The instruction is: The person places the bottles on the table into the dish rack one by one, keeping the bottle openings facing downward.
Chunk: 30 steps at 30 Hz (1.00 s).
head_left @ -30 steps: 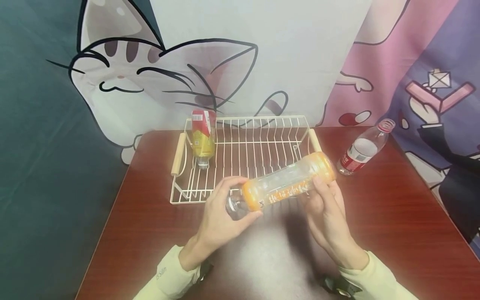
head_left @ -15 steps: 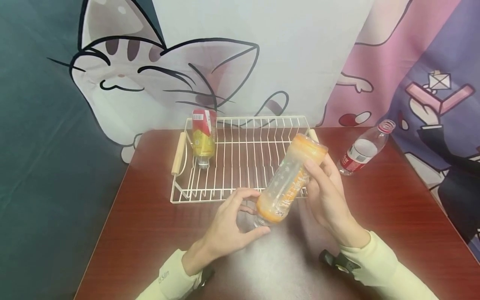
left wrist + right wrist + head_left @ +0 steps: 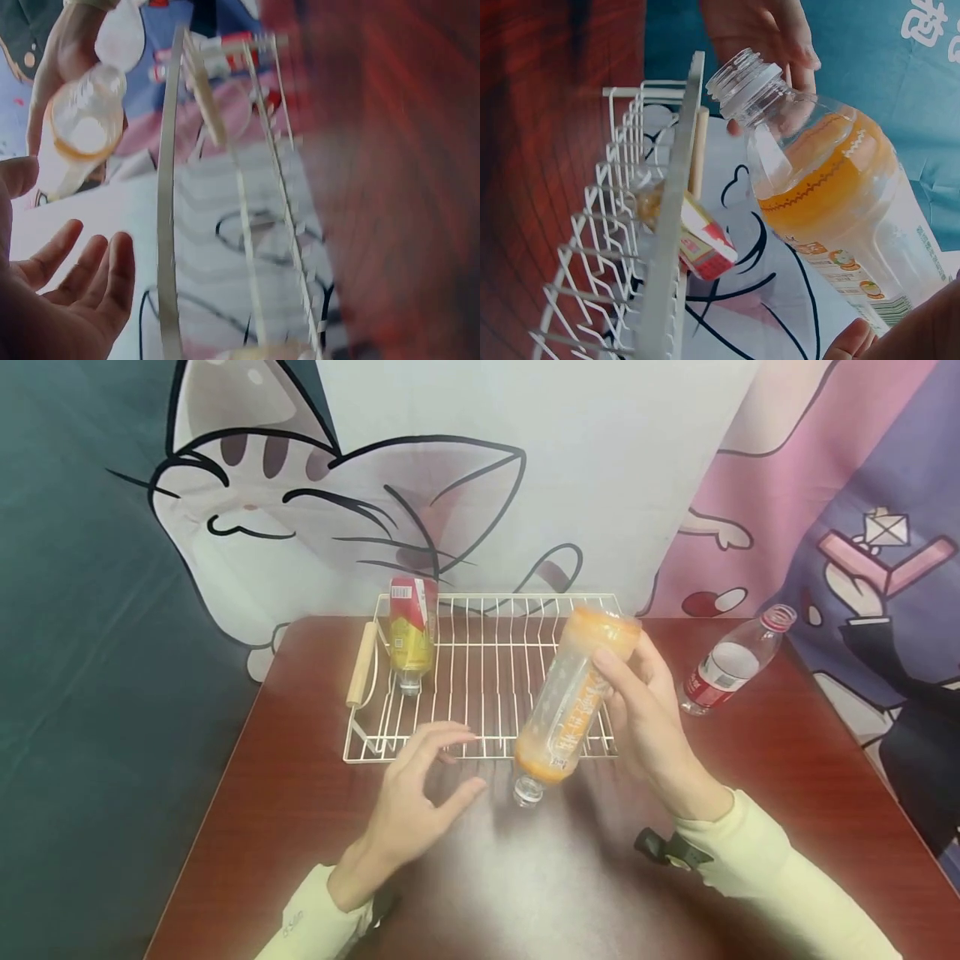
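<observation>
Right hand holds the orange bottle neck-down, fingers wrapped round the upper body near the base, so the open, capless mouth points at the bench. The bottle hangs tilted above the front right corner of the rack, mouth just clear of the bench in front of the rack's front rail. Judging by the yellow bottle already standing upside down in the rack's back left corner, the inverted hold looks like draining placement. Left hand is free of the bottle, fingers spread and loosely bent, holding nothing, hovering over the bench near the rack's front edge; the left wrist view shows the same relaxed palm.

Orange bottle: clear thin plastic, cylindrical, threaded neck, orange-tinted bands with a printed label; the right wrist view shows the see-through wall and ribbed thread. Rack: white coated wire, parallel rods, wooden bar handle on the left side. A water bottle with a red-and-white label lies tilted on the bench, well apart to the right. Bench: glossy dark red wood grain. Behind, a cartoon cat cloth.
</observation>
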{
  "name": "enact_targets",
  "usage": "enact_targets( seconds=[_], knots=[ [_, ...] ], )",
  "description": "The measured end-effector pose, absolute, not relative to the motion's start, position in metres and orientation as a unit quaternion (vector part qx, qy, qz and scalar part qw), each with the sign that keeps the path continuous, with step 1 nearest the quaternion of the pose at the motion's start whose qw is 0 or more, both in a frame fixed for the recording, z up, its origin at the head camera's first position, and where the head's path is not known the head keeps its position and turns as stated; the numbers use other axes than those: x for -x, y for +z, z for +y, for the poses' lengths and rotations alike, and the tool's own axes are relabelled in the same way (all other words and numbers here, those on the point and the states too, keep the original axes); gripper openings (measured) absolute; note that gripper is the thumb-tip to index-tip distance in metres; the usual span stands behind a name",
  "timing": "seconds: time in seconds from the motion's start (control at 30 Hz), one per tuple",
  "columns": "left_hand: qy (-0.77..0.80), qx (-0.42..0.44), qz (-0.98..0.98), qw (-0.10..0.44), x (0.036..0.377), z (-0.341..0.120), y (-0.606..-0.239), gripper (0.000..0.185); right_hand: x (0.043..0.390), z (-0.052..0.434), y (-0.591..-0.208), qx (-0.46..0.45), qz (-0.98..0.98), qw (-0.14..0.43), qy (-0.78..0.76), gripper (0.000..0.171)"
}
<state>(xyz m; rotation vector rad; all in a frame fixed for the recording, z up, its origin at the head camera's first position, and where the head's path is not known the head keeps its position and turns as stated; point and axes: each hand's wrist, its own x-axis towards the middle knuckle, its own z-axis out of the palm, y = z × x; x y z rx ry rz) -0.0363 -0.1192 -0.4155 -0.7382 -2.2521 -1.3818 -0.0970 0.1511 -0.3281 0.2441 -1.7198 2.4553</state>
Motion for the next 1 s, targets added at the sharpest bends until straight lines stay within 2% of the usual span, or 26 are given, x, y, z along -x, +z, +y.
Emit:
enact_targets(
  seconds=[0.13,0.23,0.3,0.43,0.6,0.83,0.9,1.0],
  knots=[
    [-0.442,0.236,-0.816,0.288,0.043,-0.143,-0.417,0.048,0.109,0.149,-0.32,-0.095,-0.568,0.08,0.814,0.041],
    [-0.398,0.194,-0.84,0.314,0.048,-0.163,-0.42,0.058,0.117,0.148,-0.311,-0.103,-0.559,0.09,0.818,0.039],
    [-0.369,0.156,-0.867,0.297,0.049,-0.174,-0.421,0.072,0.123,0.147,-0.304,-0.113,-0.551,0.096,0.821,0.037],
    [-0.328,0.095,-0.915,0.214,0.05,-0.19,-0.423,0.097,0.133,0.144,-0.288,-0.141,-0.541,0.103,0.823,0.037],
    [-0.322,0.065,-0.933,0.147,0.048,-0.197,-0.428,0.109,0.146,0.138,-0.269,-0.155,-0.555,0.096,0.812,0.039],
    [-0.321,0.054,-0.935,0.14,0.049,-0.198,-0.432,0.115,0.168,0.122,-0.252,-0.129,-0.569,0.076,0.809,0.04],
    [-0.32,0.053,-0.935,0.14,0.049,-0.197,-0.432,0.116,0.174,0.117,-0.25,-0.12,-0.579,0.074,0.803,0.053],
    [-0.319,0.054,-0.936,0.139,0.05,-0.197,-0.431,0.117,0.183,0.11,-0.249,-0.115,-0.59,0.074,0.796,0.055]
  ],
)
